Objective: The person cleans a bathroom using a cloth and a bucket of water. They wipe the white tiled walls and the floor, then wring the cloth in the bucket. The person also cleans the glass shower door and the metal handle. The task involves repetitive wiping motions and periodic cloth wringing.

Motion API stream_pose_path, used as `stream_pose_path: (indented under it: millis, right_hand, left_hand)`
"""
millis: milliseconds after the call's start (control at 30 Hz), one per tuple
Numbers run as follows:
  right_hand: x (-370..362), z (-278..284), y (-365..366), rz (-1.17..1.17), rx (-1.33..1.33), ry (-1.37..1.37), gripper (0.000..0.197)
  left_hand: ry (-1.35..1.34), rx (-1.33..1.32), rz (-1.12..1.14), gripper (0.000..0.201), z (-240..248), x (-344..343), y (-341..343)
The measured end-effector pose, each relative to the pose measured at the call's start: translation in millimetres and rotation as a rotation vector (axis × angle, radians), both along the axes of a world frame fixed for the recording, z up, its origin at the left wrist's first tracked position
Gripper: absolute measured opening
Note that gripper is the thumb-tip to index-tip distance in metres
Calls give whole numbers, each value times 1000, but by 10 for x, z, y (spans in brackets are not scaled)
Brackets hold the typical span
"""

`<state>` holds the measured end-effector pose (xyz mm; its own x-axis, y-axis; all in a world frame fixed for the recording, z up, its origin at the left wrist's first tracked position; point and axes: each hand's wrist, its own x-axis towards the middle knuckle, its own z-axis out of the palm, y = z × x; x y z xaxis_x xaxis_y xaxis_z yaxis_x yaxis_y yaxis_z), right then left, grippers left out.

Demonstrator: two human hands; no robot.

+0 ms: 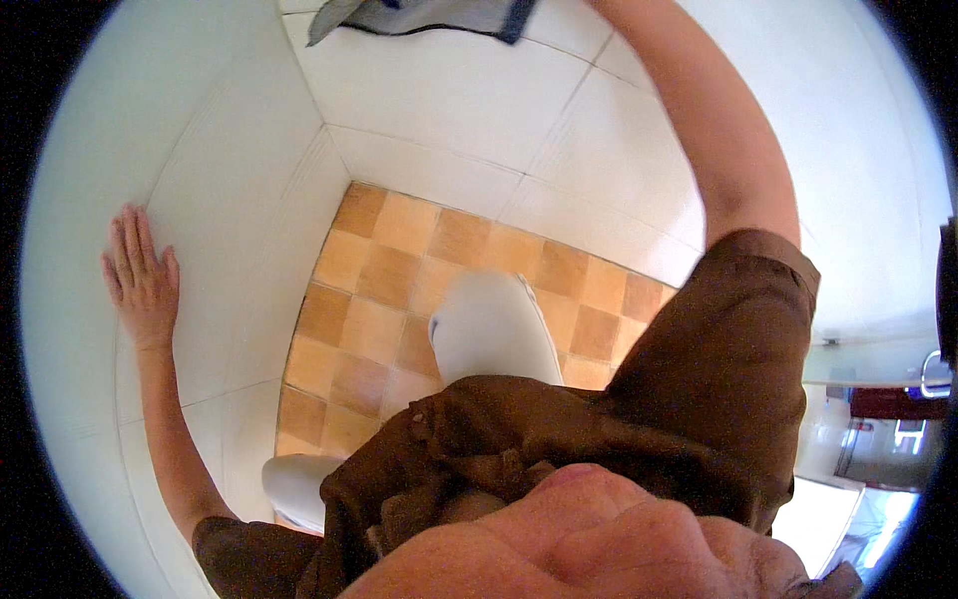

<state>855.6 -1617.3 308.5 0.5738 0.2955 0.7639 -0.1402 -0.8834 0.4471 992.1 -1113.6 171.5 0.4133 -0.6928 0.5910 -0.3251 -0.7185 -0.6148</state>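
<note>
Person's head (589, 544) overlaps a brown shirt (718, 369). Left hand (145, 283) lies flat, outstretched, on the side wall (230, 160); right hand is out of view, grip untellable. Grey cloth (439, 14) crosses the top edge, before white tiles (429, 90) bordering checkered floor (394, 275).

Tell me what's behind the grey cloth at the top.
Behind the grey cloth is a white tiled wall, visible below the cloth's dark edge. The patch directly covered cannot be seen.

The head-worn fisheye looks steeply down, close over the wearer's brown shirt (699, 349), toward the checkered floor (384, 275).
</note>
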Motion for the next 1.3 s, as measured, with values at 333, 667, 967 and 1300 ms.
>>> stream_pose_path:
  millis: [333, 667, 967, 1300]
  right_hand:
    - [-3020, -612, -1483, -629, -57, -390, 58]
    - [-3348, -2308, -1518, -871, 371, -95, 56]
    - [-2965, -3156, -1110, -958, 512, 238, 54]
    - [-1451, -4198, -323, -678, 526, 640, 51]
  left_hand:
    - [58, 57, 66, 66, 50, -47, 26]
    - [-18, 154, 271, 64, 95, -203, -359]
    - [-83, 175, 307, 62, 90, -192, -393]
    - [-246, 226, 398, 67, -139, -36, -416]
